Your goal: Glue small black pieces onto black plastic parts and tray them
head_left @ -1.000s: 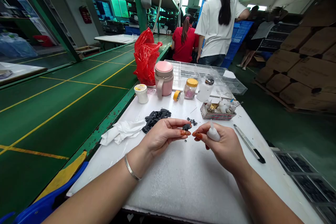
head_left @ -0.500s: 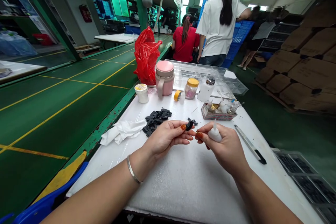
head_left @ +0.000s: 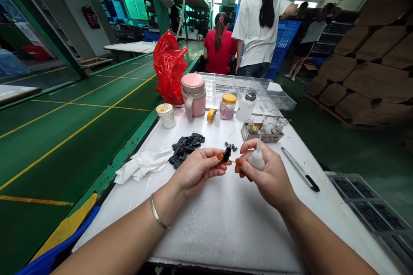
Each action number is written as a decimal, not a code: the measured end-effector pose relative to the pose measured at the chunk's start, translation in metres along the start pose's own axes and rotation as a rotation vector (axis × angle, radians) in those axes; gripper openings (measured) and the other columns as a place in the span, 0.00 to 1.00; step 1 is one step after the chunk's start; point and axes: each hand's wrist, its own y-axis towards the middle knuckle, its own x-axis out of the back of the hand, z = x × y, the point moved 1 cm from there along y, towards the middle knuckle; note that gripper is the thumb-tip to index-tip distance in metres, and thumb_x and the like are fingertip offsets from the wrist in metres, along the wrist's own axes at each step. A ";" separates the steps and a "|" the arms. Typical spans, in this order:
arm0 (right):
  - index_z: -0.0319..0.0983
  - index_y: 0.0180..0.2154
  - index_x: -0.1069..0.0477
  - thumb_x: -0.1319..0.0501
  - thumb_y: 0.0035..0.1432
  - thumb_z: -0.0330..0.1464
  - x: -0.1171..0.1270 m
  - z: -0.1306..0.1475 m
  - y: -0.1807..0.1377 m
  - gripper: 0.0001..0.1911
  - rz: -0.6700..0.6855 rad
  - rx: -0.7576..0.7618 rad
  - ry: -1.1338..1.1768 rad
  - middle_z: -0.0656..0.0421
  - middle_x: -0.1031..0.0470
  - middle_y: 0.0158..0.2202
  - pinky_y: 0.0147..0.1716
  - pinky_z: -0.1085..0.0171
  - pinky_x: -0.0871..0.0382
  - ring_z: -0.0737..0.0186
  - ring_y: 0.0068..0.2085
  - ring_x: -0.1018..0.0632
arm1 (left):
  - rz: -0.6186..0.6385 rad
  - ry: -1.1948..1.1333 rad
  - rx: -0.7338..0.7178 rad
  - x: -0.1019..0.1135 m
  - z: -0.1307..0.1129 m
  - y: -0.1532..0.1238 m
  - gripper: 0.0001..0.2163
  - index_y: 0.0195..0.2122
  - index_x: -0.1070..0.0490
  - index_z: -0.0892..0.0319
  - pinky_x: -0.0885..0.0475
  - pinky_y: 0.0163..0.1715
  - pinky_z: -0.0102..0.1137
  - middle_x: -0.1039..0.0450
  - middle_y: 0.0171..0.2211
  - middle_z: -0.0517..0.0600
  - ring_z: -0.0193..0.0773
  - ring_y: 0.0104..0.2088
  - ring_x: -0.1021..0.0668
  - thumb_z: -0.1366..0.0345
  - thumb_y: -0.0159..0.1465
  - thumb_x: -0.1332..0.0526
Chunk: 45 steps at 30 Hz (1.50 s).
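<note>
My left hand [head_left: 197,168] pinches a small black plastic part [head_left: 227,154] between thumb and forefinger, held upright above the white foam mat [head_left: 226,219]. My right hand [head_left: 265,172] is closed round a small white squeeze bottle [head_left: 257,158] with its nozzle pointing up; its thumb and finger pinch something thin toward the black part. A pile of black parts [head_left: 185,145] lies just beyond my left hand. Several tiny black pieces [head_left: 231,146] are scattered behind the held part.
A white cloth [head_left: 142,164] lies at the left edge. Behind stand a pink mug [head_left: 193,95], white jar [head_left: 165,114], yellow tape roll [head_left: 211,115], yellow-lidded jar [head_left: 227,106], white bottle [head_left: 245,108], small box of bottles [head_left: 262,132] and clear trays [head_left: 245,88]. A knife-like tool [head_left: 300,174] lies right. People stand beyond.
My left hand has turned the black part from flat to upright. My right hand's pinch has come closer to it. The view shifted slightly.
</note>
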 end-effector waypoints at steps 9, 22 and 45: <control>0.42 0.34 0.38 0.39 0.57 0.28 -0.004 -0.004 -0.001 0.07 -0.103 0.171 -0.319 0.66 0.30 0.24 0.25 0.68 0.37 0.67 0.23 0.30 | 0.010 0.036 0.002 -0.001 0.002 0.000 0.07 0.41 0.25 0.67 0.25 0.32 0.23 0.26 0.36 0.54 0.31 0.32 0.23 0.73 0.61 0.37; 0.42 0.36 0.39 0.44 0.52 0.20 -0.013 -0.011 -0.004 0.12 -0.167 0.616 -0.611 0.64 0.29 0.28 0.29 0.69 0.36 0.66 0.27 0.27 | -0.010 0.089 -0.024 0.002 0.005 0.001 0.07 0.37 0.24 0.64 0.26 0.32 0.25 0.27 0.35 0.52 0.32 0.34 0.25 0.68 0.58 0.33; 0.44 0.31 0.37 0.41 0.62 0.40 -0.011 -0.023 -0.002 0.10 -0.129 0.450 -0.565 0.64 0.29 0.24 0.20 0.69 0.33 0.65 0.20 0.27 | -0.051 -0.098 -0.035 -0.001 0.009 -0.004 0.20 0.32 0.23 0.68 0.30 0.30 0.27 0.27 0.27 0.53 0.33 0.27 0.25 0.60 0.42 0.24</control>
